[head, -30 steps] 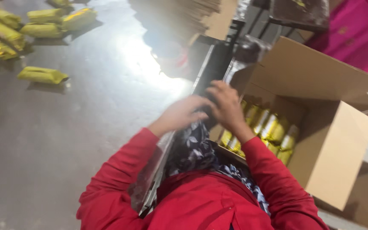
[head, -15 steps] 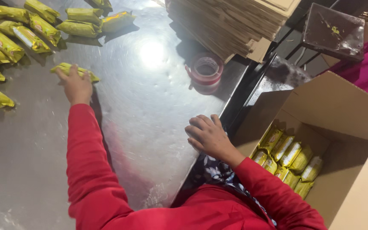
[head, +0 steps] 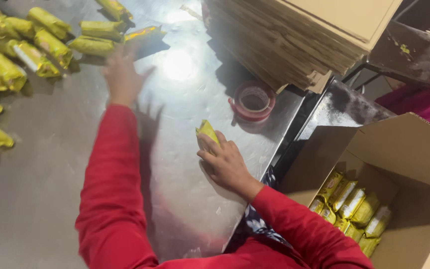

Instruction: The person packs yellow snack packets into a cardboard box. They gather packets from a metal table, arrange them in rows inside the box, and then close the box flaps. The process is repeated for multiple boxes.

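Big steel worktop (head: 185, 199) takes up most of the view, with a stack of flat cardboard (head: 294, 40) at the far edge and an open box (head: 414, 164) off to the right, yellow packs (head: 354, 209) lined up inside it. A loose pile of packs (head: 36, 50) sits at far left, and a tape roll (head: 253, 101) lies just past the right fingers. Left hand (head: 123, 74) is blurry, fingers spread wide, empty, hovering just short of the nearest piled packs. Right hand (head: 225, 162) rests on the worktop, fingers curled around one pack (head: 206, 132) that pokes out beyond the fingertips.
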